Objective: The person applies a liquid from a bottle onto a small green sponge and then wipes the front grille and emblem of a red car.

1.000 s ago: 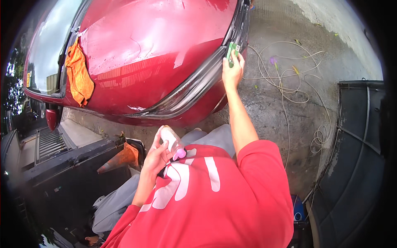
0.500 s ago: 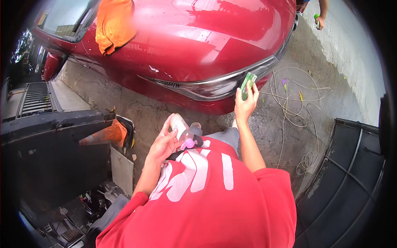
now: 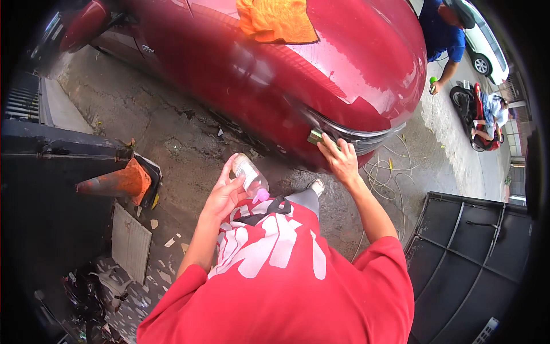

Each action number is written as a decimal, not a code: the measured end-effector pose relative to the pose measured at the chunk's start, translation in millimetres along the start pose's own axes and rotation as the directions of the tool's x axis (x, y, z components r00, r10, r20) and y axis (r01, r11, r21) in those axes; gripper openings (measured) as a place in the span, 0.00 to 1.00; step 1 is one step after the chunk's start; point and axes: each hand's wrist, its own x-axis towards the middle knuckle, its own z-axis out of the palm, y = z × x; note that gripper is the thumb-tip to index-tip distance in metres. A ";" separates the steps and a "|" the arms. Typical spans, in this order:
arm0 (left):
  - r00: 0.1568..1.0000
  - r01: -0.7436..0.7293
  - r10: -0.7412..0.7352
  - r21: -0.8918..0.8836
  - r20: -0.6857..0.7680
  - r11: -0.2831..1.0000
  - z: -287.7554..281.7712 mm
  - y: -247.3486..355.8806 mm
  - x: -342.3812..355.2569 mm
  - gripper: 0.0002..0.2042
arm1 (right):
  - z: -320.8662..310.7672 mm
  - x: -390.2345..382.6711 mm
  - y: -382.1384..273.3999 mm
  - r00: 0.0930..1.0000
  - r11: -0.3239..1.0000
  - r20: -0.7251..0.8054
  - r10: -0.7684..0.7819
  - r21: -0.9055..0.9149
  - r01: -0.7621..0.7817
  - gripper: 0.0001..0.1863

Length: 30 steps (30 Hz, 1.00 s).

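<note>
A clear bottle with a white label (image 3: 245,169) and a pink-purple cap (image 3: 261,195) is in my left hand (image 3: 223,195), whose fingers wrap its side. It is tilted, cap toward me, just in front of my red shirt. My right hand (image 3: 342,162) reaches forward and grips a small green block, perhaps a sponge (image 3: 314,136). The block is at the near end of the headlight (image 3: 366,141) on the red car (image 3: 258,74); whether it touches the surface I cannot tell. An orange cloth (image 3: 278,20) lies on the hood.
A traffic cone (image 3: 123,180) lies tipped at left beside a dark wall. A pale hose (image 3: 395,178) coils on the ground near a black gate (image 3: 470,241). Beyond the car, a co-worker in blue (image 3: 444,37) holds something green; a person rides a red motorbike (image 3: 478,112).
My view has shifted, bringing the co-worker and motorbike into sight. Along the headlight, my right hand with the green block has moved to the near end. My left hand still holds the bottle.
</note>
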 end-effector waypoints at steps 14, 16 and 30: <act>0.989 0.067 -0.074 0.059 0.132 0.996 -22.6 8.2 -7.7 0.38 | -53.3 -60.7 31.5 0.842 0.983 0.534 -0.075 -0.103 0.153 0.21; 0.994 0.068 -0.065 -0.029 0.092 0.997 -34.2 0.7 -10.0 0.39 | -91.7 -110.2 37.5 0.841 0.967 0.490 0.230 -0.212 -0.141 0.22; 0.864 0.377 -0.489 0.490 0.121 0.786 133.5 -203.8 81.2 0.41 | -161.0 -363.3 -170.2 -0.555 -0.735 0.505 0.661 0.584 -0.344 0.22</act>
